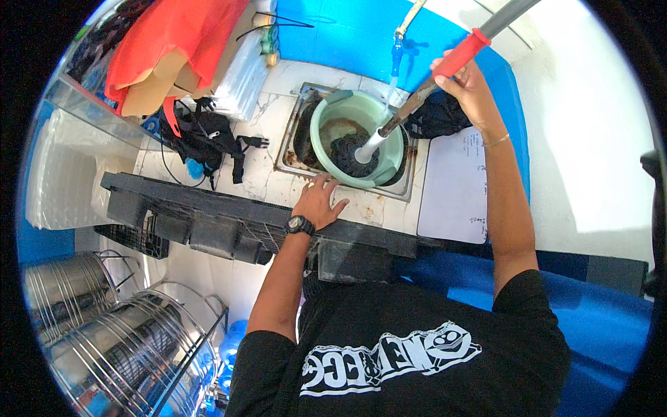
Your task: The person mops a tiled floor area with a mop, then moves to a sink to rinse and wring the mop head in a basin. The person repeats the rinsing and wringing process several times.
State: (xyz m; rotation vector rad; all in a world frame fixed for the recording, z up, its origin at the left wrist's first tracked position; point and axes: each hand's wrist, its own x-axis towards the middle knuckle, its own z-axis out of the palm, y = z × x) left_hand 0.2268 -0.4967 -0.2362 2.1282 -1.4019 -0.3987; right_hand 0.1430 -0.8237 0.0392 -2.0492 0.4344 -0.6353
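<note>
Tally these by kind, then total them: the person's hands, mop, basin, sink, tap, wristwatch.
Hands: 2 (left hand, right hand)
Mop: 1
Green basin: 1
Sink: 1
Blue tap: 1
Black wristwatch: 1
Total: 7
</note>
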